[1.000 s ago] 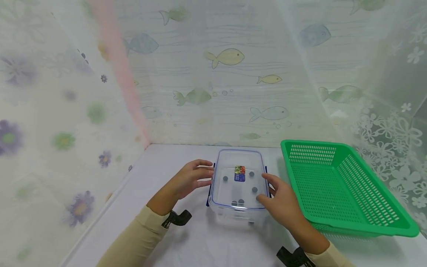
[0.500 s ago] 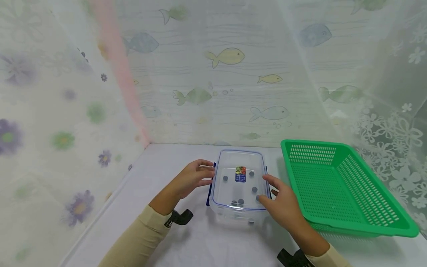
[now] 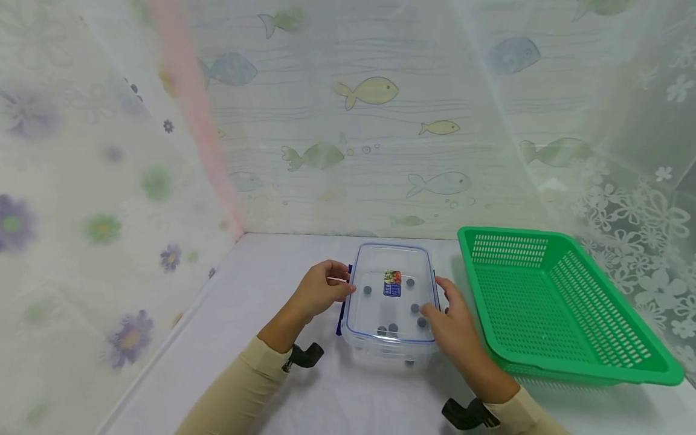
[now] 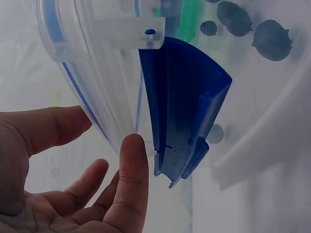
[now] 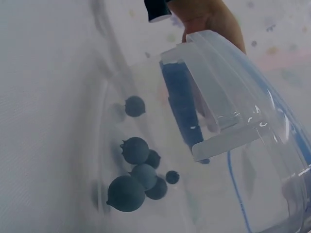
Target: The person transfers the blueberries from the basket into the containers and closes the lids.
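A clear plastic food container (image 3: pixel 380 350) with a blue-lined lid (image 3: pixel 391 260) rests on the white cloth. Several dark, blueberry-like balls (image 3: pixel 393 329) with small points lie inside; they also show through the wall in the right wrist view. At the left rim, my left hand (image 3: pixel 321 287) has its thumb on the lid's edge and a fingertip just below it. Beside that fingertip a blue side latch (image 4: pixel 182 107) hangs down, unfastened. My right hand (image 3: pixel 459 329) holds the right side, thumb over the lid and fingers down the side, partly hidden.
A large green perforated basket (image 3: pixel 549 314) stands just right of the container, close to my right forearm. Sheer curtains printed with fish (image 3: pixel 375 92) and flowers hang behind and at the sides of the white table (image 3: pixel 261 260).
My left thumb has come onto the lid's edge, and the left hand shifted slightly right. My right thumb slid a little up the right edge, uncovering a ball. The container stayed put.
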`<state>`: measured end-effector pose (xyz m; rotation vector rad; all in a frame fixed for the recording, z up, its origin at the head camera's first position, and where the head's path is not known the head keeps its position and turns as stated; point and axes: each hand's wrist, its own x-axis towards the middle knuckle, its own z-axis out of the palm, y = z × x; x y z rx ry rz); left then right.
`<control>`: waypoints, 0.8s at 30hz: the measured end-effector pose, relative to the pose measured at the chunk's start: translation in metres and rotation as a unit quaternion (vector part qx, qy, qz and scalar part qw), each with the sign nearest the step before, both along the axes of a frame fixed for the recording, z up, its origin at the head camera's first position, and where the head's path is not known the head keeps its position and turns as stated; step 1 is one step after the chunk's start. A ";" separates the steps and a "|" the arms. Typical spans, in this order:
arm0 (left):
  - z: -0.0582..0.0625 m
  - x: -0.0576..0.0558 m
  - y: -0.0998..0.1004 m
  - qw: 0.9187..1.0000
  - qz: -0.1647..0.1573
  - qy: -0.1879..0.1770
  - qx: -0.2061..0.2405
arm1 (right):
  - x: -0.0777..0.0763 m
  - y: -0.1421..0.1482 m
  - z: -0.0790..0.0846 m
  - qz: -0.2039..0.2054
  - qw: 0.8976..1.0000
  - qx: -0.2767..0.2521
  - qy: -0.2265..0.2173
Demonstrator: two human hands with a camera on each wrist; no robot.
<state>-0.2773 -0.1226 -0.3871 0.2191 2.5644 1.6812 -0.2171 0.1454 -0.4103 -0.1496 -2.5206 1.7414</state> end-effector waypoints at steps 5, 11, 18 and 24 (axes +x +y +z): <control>0.002 -0.001 0.003 1.000 0.004 -0.010 -0.008 | -0.007 -0.002 -0.001 0.015 0.998 -0.059 -0.028; 0.002 -0.004 0.005 0.999 -0.001 -0.013 -0.045 | -0.012 -0.004 0.000 0.021 0.996 -0.068 -0.044; -0.005 -0.008 0.004 0.999 0.007 -0.005 -0.046 | -0.012 -0.004 0.000 0.020 0.995 -0.076 -0.061; -0.014 -0.015 0.001 0.997 0.029 -0.057 -0.048 | -0.013 -0.004 0.001 0.011 0.993 -0.091 -0.070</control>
